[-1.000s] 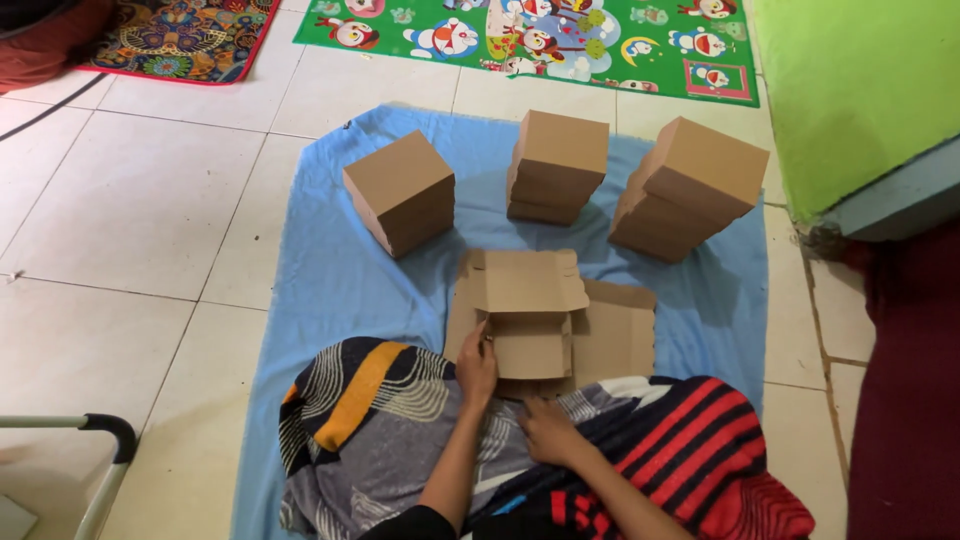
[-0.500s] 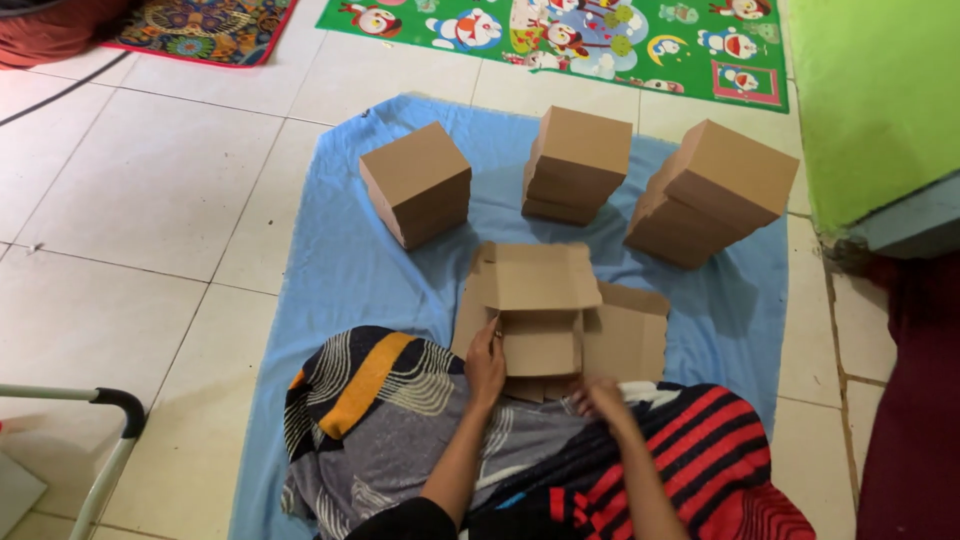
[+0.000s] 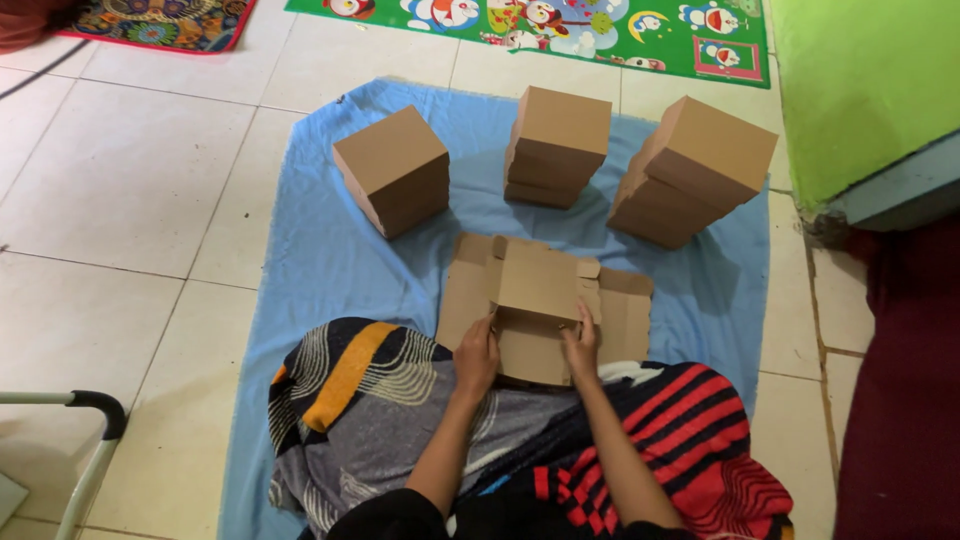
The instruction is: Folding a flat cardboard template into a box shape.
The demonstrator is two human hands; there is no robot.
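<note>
A half-folded brown cardboard box (image 3: 538,290) lies on flat cardboard blanks (image 3: 625,318) in front of my knees. My left hand (image 3: 477,353) grips its left side flap. My right hand (image 3: 580,345) presses against its right side flap. The box's lid panel stands tilted up behind my fingers. Three stacks of finished brown boxes stand farther off on the blue cloth (image 3: 330,260): left stack (image 3: 392,170), middle stack (image 3: 558,145), right stack (image 3: 695,170).
My patterned clothing (image 3: 370,420) covers my lap at the bottom. A green mattress edge (image 3: 860,90) rises at the right. A colourful play mat (image 3: 540,25) lies at the top. A metal frame with a black grip (image 3: 95,405) juts in at lower left.
My right hand has moved up from my lap onto the box's right side. The left hand stays on the left flap. The view has shifted slightly.
</note>
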